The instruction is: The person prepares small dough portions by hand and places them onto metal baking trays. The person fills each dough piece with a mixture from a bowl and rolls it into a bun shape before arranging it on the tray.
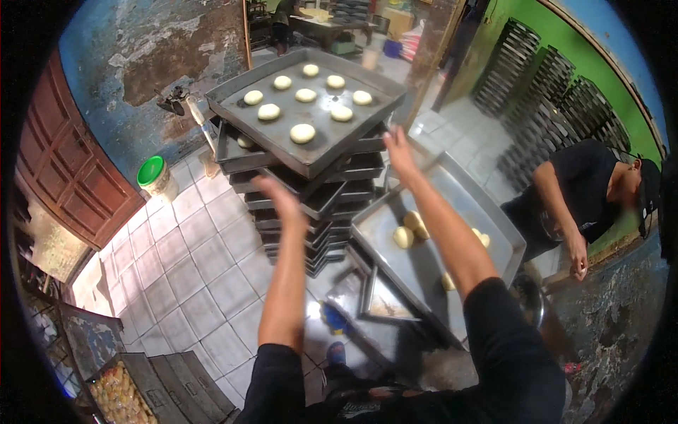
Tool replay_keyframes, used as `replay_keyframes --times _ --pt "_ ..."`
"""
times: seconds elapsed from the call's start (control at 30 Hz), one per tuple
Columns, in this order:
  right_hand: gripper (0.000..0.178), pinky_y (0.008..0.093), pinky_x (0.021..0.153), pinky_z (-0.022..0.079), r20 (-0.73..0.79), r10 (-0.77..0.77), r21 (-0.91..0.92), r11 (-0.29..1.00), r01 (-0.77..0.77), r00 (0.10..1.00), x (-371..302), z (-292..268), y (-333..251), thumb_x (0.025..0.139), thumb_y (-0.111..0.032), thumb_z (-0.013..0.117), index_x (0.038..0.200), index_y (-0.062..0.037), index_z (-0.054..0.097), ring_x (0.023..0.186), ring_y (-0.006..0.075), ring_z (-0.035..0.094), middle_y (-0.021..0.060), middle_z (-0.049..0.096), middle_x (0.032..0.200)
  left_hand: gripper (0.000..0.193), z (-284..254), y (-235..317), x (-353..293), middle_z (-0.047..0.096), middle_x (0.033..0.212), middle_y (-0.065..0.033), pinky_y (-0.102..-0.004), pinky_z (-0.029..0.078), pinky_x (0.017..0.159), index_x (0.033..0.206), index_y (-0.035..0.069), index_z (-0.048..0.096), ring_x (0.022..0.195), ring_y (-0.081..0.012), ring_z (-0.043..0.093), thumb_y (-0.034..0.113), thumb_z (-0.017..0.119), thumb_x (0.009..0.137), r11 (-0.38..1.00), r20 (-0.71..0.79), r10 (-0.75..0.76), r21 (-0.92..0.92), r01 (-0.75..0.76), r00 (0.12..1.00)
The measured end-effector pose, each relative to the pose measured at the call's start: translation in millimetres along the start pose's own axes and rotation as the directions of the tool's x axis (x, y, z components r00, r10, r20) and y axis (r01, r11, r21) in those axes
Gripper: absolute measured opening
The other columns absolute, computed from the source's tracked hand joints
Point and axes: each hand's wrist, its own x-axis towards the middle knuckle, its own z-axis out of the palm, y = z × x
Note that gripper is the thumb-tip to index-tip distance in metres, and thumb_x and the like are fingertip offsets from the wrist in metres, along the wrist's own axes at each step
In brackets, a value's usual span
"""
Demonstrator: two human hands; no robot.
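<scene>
The top tray (305, 114) sits skewed on the stack (304, 247), apparently finished: nine dough balls (306, 95) lie spaced from corner to corner. The left hand (281, 199), blurred and empty, is just below its near corner; the right hand (401, 157), fingers loose and gripping nothing, is by its right edge, contact unclear. The side tray (466, 205) seems unfinished: its few balls (403, 237) bunch toward the left edge or lie scattered, partly hidden by the forearm.

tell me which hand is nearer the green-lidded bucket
Left. The left hand is right of the bucket, near the front corner of the top tray; the right hand is farther right, by its right edge.
</scene>
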Motion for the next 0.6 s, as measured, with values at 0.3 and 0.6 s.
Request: replay_keyframes --times 0.3,0.6 --pt "0.073 0.0391 0.117 0.037 0.337 -0.035 -0.016 0.999 0.043 0.941 -35.6 -71.0 10.8 0.101 -0.033 0.064 0.159 -0.0039 0.031 0.144 0.0269 0.044 0.0144 0.043 0.159 0.072 0.6 34.2 -33.0 -0.003 0.172 -0.0111 -0.041 0.001 0.127 0.164 0.004 0.0 0.158 -0.0265 0.0 0.045 0.029 0.112 0.936 0.008 0.345 -0.081 -0.343 0.939" --pt "0.029 0.0403 0.08 0.055 0.477 0.02 -0.28 0.951 0.13 0.879 -191.0 -201.6 -16.7 0.098 -0.024 0.067 0.111 0.0013 0.071 0.094 0.0191 0.07 0.0118 0.075 0.1 0.085 4.3 79.3 -21.1 0.005 0.168 -0.0286 -0.0486 -0.002 0.126 0.161 -0.005 0.009 0.157 -0.04 -0.001 0.056 0.035 0.107 0.597 0.258 0.669 0.371 -0.711 0.697"
